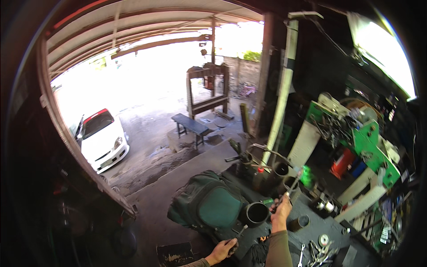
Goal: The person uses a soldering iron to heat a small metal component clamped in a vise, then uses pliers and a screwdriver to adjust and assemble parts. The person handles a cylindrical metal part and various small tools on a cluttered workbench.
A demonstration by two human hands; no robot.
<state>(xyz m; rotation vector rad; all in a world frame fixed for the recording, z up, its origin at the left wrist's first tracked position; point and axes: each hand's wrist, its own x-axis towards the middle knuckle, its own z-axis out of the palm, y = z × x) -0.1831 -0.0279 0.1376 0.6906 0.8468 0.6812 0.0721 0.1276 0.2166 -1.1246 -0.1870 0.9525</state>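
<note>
My left hand (223, 250), low in the middle, is closed on a short tool (241, 232) with a thin shaft and small metal tip pointing up to the right. My right hand (280, 211) is closed around a long, thin metal tool (292, 186) angled up to the right toward a bright green object (306, 177). Between my hands sits a dark round metal cylinder (256, 221), beside a green-and-black bag (214, 207) on the dark bench (329, 224). A smaller cylinder (300, 222) stands right of my right wrist; spanners (303, 251) and pliers (324, 256) lie below it.
A green-and-white machine frame (369, 142) crowded with parts stands at right, by a red cylinder (341, 162) and a pale post (280, 102). Outside the wide doorway are a white car (100, 140), a low bench (190, 126), a press frame (209, 102) and concrete steps (155, 171).
</note>
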